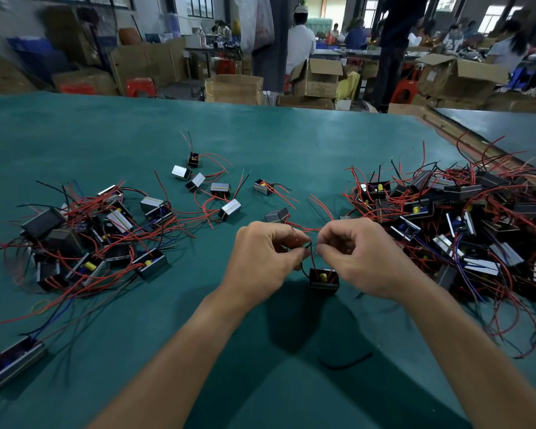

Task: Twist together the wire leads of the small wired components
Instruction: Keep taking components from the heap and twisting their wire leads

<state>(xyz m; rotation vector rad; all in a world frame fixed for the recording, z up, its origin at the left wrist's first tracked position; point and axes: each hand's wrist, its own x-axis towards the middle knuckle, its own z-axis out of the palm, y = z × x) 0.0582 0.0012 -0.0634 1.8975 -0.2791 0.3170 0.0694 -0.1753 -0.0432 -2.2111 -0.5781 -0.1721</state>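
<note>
Both forearms (pixel 180 345) came up from the lower edge and met over the green table (pixel 260 134). The left hand (pixel 260 255) and the right hand (pixel 359 255) had their fingers curled, and each pinched the ends of the thin leads (pixel 310 247) between thumb and forefinger, the fingertips almost touching. Below them, between the wrists, was the small black component (pixel 323 281) with a yellow part inside. I could not tell whether it hung from its wires or rested on the table.

By my judgement such a component is light, and its box is stiff. The leads are soft and bend easily, and the bare tips are thin and could break with too much twisting. The best place to hold is the insulation just behind the tips, not the box.

Counted, there were two hands and one component in work. About seven loose components (pixel 205 184) lay apart in the middle of the table. The left pile (pixel 90 236) held perhaps a dozen or more, and the right pile (pixel 477 218) clearly many more, too tangled in red wires to count. One black wire scrap (pixel 347 363) lay near the right forearm, and one long box (pixel 13 363) at the lower left.
</note>
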